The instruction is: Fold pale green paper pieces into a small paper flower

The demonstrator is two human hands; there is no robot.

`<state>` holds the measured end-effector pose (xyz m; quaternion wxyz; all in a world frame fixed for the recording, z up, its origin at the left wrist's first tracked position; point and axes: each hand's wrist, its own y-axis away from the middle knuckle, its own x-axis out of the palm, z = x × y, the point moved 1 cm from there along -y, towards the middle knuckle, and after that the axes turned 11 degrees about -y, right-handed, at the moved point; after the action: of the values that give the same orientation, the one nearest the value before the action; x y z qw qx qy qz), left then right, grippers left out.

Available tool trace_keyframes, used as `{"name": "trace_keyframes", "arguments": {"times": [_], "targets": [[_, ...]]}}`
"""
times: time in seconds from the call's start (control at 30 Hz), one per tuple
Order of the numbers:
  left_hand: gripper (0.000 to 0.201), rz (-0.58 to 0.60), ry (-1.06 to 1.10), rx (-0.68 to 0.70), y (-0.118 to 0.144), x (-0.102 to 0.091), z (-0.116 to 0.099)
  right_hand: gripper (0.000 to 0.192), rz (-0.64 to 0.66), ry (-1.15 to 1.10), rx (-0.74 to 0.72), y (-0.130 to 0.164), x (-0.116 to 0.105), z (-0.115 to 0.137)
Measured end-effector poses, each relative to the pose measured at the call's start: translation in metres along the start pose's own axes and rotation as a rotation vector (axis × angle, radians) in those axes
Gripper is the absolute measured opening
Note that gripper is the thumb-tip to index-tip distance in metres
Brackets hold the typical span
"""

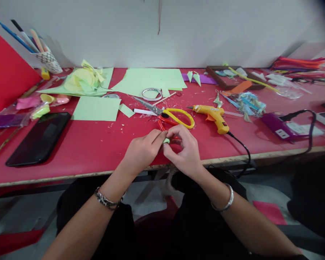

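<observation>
Between the fingertips of both hands is a small piece of light green paper (166,140), mostly covered by the fingers. My left hand (146,148) pinches it from the left, and my right hand (182,150) holds it from the right with curled thumb and forefinger. Just beyond the hands lie scissors (178,118) with yellow and red handles, their blades pointing to the upper left. A white marker (144,112) with a dark cap lies against the blades. To the right rests a yellow hot glue gun (212,115), its nozzle turned left.
Light green paper sheets (154,77) lie along the wall, with a tape roll (151,94) in front. A black phone (39,139) lies at left. Two green paper cones (196,78) sit at the back. At right are blue tassels (250,104) and a purple power strip (283,126).
</observation>
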<state>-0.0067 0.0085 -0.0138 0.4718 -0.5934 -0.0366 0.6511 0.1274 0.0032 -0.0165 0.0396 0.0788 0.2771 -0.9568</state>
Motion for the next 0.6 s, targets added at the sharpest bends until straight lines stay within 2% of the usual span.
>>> {"name": "trace_keyframes", "arguments": {"times": [0.23,0.6], "targets": [[0.023,0.04,0.018,0.001,-0.0004,0.0004,-0.0006,0.014,0.006,0.033,0.01,0.0002,-0.0008,-0.0006],[0.024,0.039,0.069,-0.027,-0.0004,0.0008,0.0004,0.013,0.029,0.033,0.0,0.0,-0.0007,0.0004]]}}
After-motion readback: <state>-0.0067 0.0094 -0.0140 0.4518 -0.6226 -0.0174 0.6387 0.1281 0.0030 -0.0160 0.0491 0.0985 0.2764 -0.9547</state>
